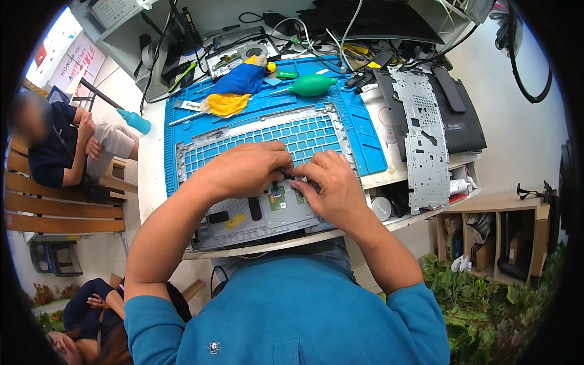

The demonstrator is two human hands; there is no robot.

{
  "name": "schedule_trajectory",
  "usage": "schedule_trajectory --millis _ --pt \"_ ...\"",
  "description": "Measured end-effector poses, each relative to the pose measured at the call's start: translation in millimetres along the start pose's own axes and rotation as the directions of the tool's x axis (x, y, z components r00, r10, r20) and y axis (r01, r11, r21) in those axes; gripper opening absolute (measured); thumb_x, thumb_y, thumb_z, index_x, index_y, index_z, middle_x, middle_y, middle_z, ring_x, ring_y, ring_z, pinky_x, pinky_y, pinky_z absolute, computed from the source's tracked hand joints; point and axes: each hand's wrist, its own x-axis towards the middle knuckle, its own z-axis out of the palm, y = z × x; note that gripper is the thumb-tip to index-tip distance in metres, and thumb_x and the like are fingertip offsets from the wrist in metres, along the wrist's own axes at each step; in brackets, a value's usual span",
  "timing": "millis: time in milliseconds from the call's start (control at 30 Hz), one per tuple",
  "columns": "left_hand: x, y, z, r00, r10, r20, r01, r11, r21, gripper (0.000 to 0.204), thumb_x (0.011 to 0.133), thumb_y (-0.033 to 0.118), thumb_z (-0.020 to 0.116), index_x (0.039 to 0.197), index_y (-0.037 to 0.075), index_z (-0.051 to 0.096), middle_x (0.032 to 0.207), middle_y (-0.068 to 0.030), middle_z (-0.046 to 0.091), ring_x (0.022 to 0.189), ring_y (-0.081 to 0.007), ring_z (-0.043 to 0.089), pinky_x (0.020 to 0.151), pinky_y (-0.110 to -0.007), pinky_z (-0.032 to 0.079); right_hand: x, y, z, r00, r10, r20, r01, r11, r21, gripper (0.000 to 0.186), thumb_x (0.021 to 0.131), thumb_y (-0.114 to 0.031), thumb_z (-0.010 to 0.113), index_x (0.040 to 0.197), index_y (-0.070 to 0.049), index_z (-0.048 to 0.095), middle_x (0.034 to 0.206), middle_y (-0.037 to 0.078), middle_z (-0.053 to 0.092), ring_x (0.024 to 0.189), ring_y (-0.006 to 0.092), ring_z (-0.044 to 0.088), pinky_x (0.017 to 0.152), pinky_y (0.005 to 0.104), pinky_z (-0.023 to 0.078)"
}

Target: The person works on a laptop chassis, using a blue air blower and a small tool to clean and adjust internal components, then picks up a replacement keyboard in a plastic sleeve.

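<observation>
A grey laptop top case [286,225] lies with its inner side up, its keyboard openings toward the far side. My left hand [252,167] reaches over its middle, thumb and fingers pinched together just above the touchpad area. Close beside it, my right hand [331,188] is pinched too, its fingertips almost meeting those of the left. Whatever small piece is between the fingers is hidden. Just below the hands are a small green circuit board [278,201] and a black rectangular pad [254,208]. A blue work mat [371,140] lies under the case.
Beyond the case lie a blue and yellow cloth [234,85] and a green air blower [312,85]. A perforated metal plate [420,155] rests over a black laptop part [467,131] at right. A teal bottle [135,121] is at left, near a seated person [61,137].
</observation>
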Motion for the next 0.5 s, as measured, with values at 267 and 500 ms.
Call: schedule_trajectory --millis 267,500 --pt "-5.8 -12.4 -2.3 1.000 0.021 -0.008 -0.021 0.998 -0.067 0.016 0.094 0.011 0.080 0.109 0.009 0.076 0.112 -0.0103 0.072 0.109 -0.0359 0.071 0.092 -0.047 0.057 6.3 -5.1 -5.4 0.997 -0.059 -0.048 0.060 0.998 0.016 0.018 0.083 -0.004 0.081 0.099 -0.008 0.072 0.101 0.010 0.067 0.103 0.0323 0.063 0.090 0.0470 0.047" --pt "8.2 -4.5 1.3 0.996 -0.055 0.073 0.047 0.993 0.109 0.013 0.098 0.016 0.076 0.108 0.007 0.074 0.112 -0.0122 0.070 0.109 -0.0367 0.070 0.091 -0.047 0.056 8.7 -6.9 -1.2 0.996 -0.086 0.013 0.086 0.995 0.042 0.016 0.080 0.004 0.069 0.091 -0.007 0.064 0.089 0.012 0.069 0.096 0.0328 0.066 0.089 0.0466 0.047"
